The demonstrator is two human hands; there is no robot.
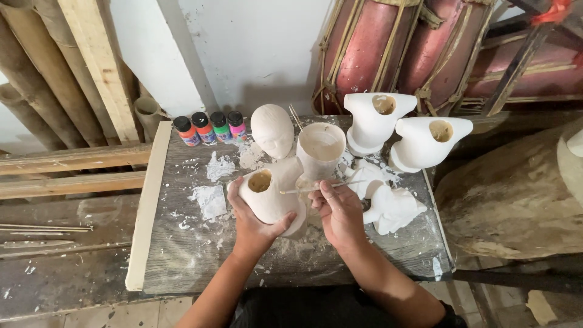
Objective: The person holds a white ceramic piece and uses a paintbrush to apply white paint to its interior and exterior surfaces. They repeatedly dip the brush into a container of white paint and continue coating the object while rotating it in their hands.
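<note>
1. A white plaster bust [270,197] with a hollow neck is steadied near the middle of the tabletop [182,255] by the left hand [252,222], fingers wrapped around it.
2. A thin stick [322,187] is pinched in the right hand [340,212], its tip at the bust.
3. The bust appears unpainted; four paint bottles [211,129] stand capped at the far edge.
4. More white casts [425,143] and a cup [320,149] wait behind, on plaster-spattered boards beside red drums [388,48].

Single head view — looks steeply down, close over wooden table [182,255], facing white wall [255,42] behind.
</note>
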